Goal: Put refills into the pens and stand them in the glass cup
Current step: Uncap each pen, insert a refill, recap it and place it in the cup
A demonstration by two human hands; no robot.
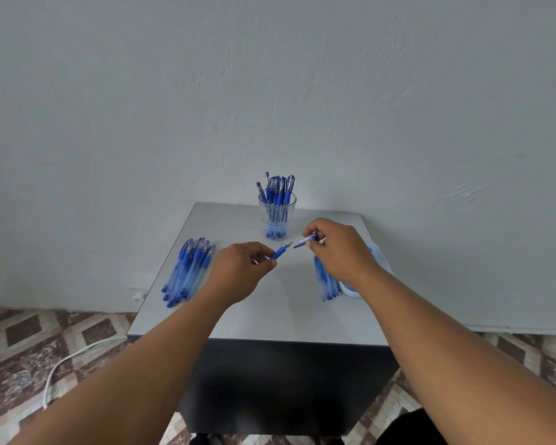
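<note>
The left hand (pixel 238 271) pinches a blue pen (pixel 281 250) by its barrel, fingers curled round it, so that only the blue rubber grip and the silvery writing tip stick out, pointing up and to the right. The right hand (pixel 336 244) pinches a pen cap (pixel 305 240) between thumb and fingers; the cap looks clear with a blue end and clip, and its end points down-left at the pen tip. Tip and cap are near each other but apart, both held above the middle of the grey table (pixel 270 316).

Behind the hands, at the far edge of the table, stands the glass cup (pixel 277 216), clear and tapering toward its base. Capped blue pens stand in it, caps up, leaning against the rim.

On the table's left side lies a pile of pens (pixel 187 273), blue grips and translucent barrels, blurred. On the right side, partly hidden by the right forearm, lies a smaller bunch of slim blue refills (pixel 326 281), just beside a white and blue container (pixel 350 289) whose shape cannot be told
</note>
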